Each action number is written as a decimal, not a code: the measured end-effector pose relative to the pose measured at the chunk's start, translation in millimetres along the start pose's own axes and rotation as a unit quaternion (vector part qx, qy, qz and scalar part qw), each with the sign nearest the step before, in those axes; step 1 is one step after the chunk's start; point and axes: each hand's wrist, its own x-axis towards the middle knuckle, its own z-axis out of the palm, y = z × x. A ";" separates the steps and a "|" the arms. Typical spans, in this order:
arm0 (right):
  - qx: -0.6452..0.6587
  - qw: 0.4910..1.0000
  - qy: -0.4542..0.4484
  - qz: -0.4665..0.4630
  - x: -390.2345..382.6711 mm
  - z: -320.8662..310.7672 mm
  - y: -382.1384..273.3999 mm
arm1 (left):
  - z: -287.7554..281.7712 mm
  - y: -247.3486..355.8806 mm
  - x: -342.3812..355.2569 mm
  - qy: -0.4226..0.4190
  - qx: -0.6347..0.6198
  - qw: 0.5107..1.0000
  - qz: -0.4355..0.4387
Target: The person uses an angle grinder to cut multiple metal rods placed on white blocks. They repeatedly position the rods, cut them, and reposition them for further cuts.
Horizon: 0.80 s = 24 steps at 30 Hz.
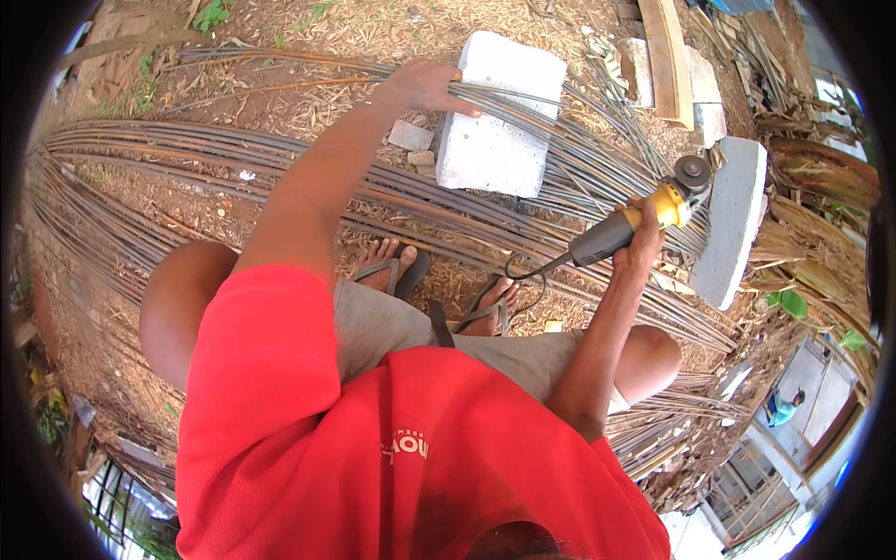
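Observation:
My left hand (425, 89) reaches up to a bundle of thin steel rods (523, 110), its fingers closed round them at the left edge of a white block (490, 154). The rods cross over this block and run on to the right. In my right hand (640, 245) is an angle grinder (602, 239) with a dark body and yellow neck, gripped near the neck. Its round head (692, 174) points up and right, above the rods and apart from my left hand. A dark cord trails from its rear end toward my feet.
More long rods (224, 149) lie across the ground, some passing by my sandalled feet (387, 266). A second pale block (733, 224) stands beyond the grinder. Wooden planks (667, 65) and small stones (411, 136) lie farther off. Another person (784, 407) is distant at lower right.

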 end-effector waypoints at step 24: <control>0.191 0.968 0.155 -0.051 -46.0 -232.0 -141.9 | -39.0 2.2 -6.9 -0.070 0.143 0.983 0.088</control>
